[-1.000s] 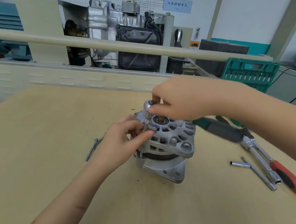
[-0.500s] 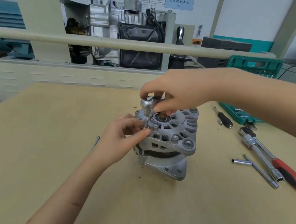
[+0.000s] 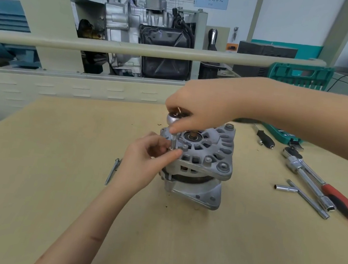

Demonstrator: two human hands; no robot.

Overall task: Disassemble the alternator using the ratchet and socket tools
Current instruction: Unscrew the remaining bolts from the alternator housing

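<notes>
The silver alternator (image 3: 207, 157) stands upright in the middle of the wooden table (image 3: 48, 181). A small ratchet sits over a bolt at its left rim; its round silver head (image 3: 171, 119) shows, and a thin socket shaft (image 3: 173, 142) runs down from it. My right hand (image 3: 204, 107) grips the ratchet head from above and hides the handle. My left hand (image 3: 146, 161) pinches the socket shaft low down, against the alternator's edge.
Right of the alternator lie a red-handled ratchet (image 3: 338, 201), a T-shaped socket wrench (image 3: 303, 194) and a black-handled driver (image 3: 265, 140). A green tool case (image 3: 298, 80) stands open at the back right. A loose long bolt (image 3: 113, 171) lies left of my left hand.
The ratchet's dark handle, which pointed right a second ago, has swung out of sight under my right hand. My left hand kept its pinch on the socket shaft.
</notes>
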